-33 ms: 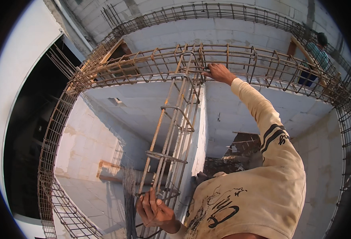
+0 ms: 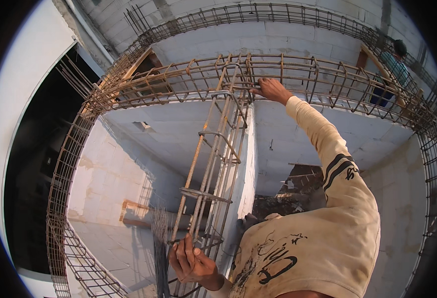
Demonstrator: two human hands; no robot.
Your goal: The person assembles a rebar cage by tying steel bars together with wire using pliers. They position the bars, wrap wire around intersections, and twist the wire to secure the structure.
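A long rebar cage (image 2: 210, 154) runs from near my body away from me along the top of a block wall. Low in the view, my left hand (image 2: 193, 260) curls closed around a bar at its near end. Beside that hand hangs a bundle of thin tie wires (image 2: 160, 246). My right arm stretches forward, and my right hand (image 2: 273, 91) closes on bars where this cage meets a crosswise rebar cage (image 2: 298, 74). Its fingertips are partly hidden among the bars. Bent stirrups (image 2: 206, 194) ring the long cage at intervals.
More rebar cages (image 2: 62, 184) border the left, right and far walls. Pale block walls (image 2: 139, 139) drop away on both sides, with rubble (image 2: 278, 208) below on the right. A wooden plank (image 2: 149, 218) lies lower left. Another person (image 2: 394, 64) is at the far right.
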